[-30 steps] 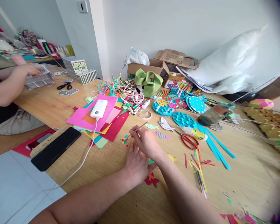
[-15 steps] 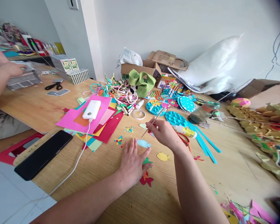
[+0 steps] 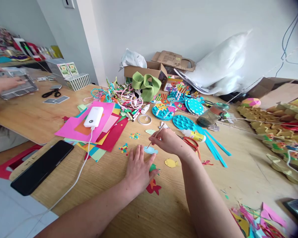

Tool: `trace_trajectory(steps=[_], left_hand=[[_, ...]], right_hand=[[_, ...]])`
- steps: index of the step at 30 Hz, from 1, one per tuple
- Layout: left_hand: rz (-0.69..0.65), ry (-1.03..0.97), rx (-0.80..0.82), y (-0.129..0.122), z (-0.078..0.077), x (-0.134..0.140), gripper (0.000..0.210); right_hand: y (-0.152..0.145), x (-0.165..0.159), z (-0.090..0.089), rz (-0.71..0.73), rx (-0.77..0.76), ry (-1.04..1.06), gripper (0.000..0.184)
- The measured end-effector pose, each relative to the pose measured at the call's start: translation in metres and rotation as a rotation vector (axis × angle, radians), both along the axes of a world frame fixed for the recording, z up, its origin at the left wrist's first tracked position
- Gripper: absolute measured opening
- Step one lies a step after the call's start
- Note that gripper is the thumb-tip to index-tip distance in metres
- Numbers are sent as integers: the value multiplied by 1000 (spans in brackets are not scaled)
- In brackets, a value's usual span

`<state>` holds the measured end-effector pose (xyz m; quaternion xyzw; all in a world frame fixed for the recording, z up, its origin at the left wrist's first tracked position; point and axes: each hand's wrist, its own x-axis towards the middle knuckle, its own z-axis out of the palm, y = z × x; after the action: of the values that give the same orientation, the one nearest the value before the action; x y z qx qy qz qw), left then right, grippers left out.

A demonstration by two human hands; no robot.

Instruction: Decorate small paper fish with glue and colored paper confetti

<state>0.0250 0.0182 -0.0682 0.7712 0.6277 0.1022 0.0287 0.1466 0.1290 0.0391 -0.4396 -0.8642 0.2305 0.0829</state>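
My right hand [image 3: 165, 141] pinches a thin wooden stick [image 3: 157, 134], its lower tip on the light blue paper fish [image 3: 151, 150]. My left hand [image 3: 139, 168] lies flat on the table with fingers stretched, its fingertips at the blue fish's left edge. Beside the left thumb, a green paper fish [image 3: 154, 169] shows in part, with a red paper fish [image 3: 153, 187] below it. Right of these lies a yellow paper fish [image 3: 171, 163]. A pale dotted fish [image 3: 150, 131] is just beyond the right hand. Small coloured paper dots [image 3: 123, 148] sit in two patches to the left.
Coloured paper sheets [image 3: 114, 135] lie left under a white power bank [image 3: 93, 117]; its cable crosses near a black phone [image 3: 42, 167]. To the right are a glue bottle [image 3: 195, 135], orange-handled scissors [image 3: 192, 143] and a glass jar [image 3: 213, 115]. Another person's hand [image 3: 10, 82] is far left.
My right hand has lowered the stick, and its tip now meets the blue fish. My left hand stays flat. The view has shifted slightly; the other person's hand has moved lower at the box.
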Motion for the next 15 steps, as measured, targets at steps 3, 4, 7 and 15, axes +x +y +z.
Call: trace_trajectory(steps=[3, 4, 7, 15], left_hand=[[5, 5, 5, 0, 0, 1, 60], [8, 8, 5, 0, 0, 1, 59], [17, 15, -3, 1, -1, 2, 56], [16, 16, -25, 1, 2, 5, 58]], right_hand=[[1, -1, -2, 2, -7, -11, 32], [1, -1, -2, 6, -5, -11, 32], [1, 1, 1, -1, 3, -1, 32], [3, 4, -1, -41, 43, 15, 33]])
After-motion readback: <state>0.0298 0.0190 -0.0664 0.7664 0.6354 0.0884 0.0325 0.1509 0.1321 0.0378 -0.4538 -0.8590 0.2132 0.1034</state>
